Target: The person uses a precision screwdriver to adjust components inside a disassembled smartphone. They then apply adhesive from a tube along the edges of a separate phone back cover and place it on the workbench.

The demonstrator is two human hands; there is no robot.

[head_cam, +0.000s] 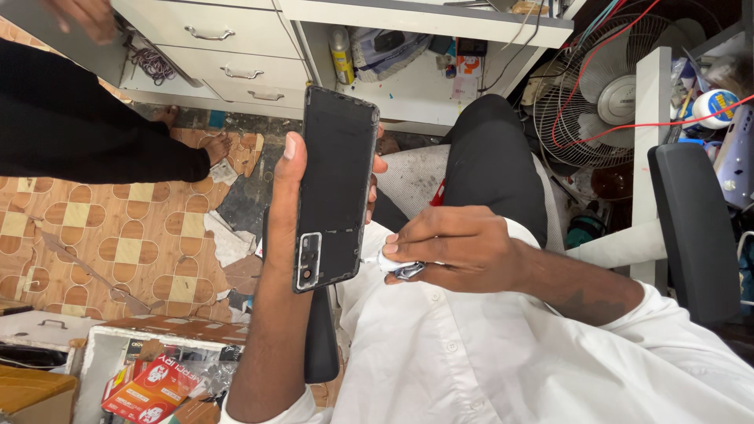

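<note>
My left hand [284, 184] holds a black phone back cover [334, 188] upright in front of me, inner side toward me, with the camera cutout at its lower end. The thumb lies along its left edge and fingertips show at the right edge. My right hand [459, 247] is just right of the cover's lower part, fingers closed on a small crumpled white wipe [397, 265]. The wipe sits close beside the cover's edge; I cannot tell if it touches.
Another person in black [86, 126] stands at the left, a hand [82, 16] at a white drawer unit [228, 47]. A fan [609, 86] and red wires are at right, beside a black chair arm [695, 228]. Boxes [149, 389] lie at bottom left on patterned, torn flooring.
</note>
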